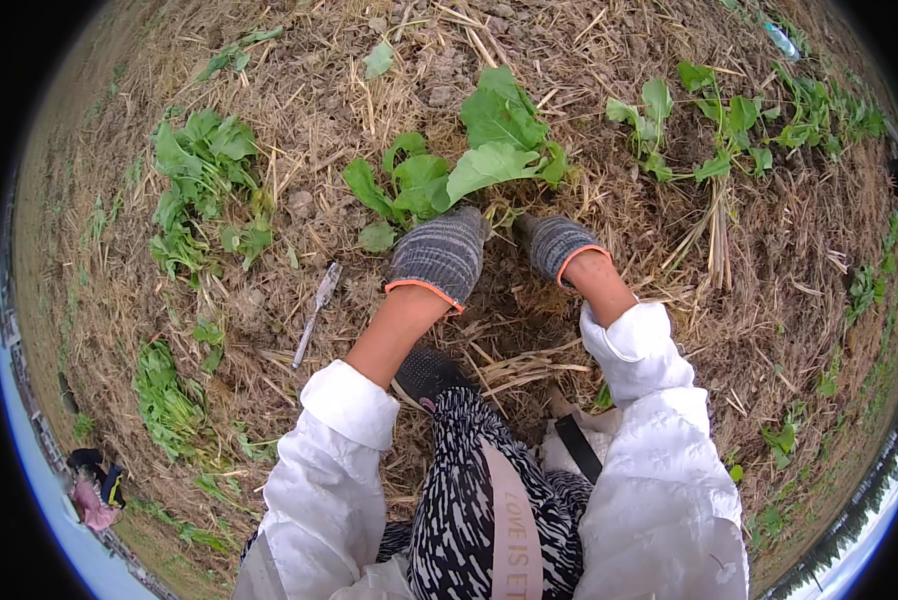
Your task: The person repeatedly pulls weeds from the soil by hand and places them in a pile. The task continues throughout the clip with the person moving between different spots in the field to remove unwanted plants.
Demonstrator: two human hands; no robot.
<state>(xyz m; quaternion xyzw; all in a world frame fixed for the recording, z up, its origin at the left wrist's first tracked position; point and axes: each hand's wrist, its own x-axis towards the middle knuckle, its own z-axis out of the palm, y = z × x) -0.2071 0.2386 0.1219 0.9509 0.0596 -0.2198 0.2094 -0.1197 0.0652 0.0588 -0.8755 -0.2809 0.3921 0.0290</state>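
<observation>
My left hand [440, 249], in a grey striped knit glove with an orange cuff, is at the base of a leafy green plant [419, 184]. A larger broad-leaved plant [503, 120] leans just beyond it, one leaf reaching over towards the glove. To the right, my right hand [564, 244], gloved alike, reaches down to the straw-covered soil [524, 315] beside the plants' stems. The fingers of both hands are hidden, so their grip does not show. Left of my left hand, a slim metal hand tool [318, 315] with a flattened end lies on the ground.
Piles of leafy greens lie at left [205, 161] and lower left [165, 401]. More leafy plants [730, 124] are at upper right, with a plastic bottle [783, 41] beyond. Dry stalks [719, 236] lie right of my hands. Another person [95, 487] is far off at lower left.
</observation>
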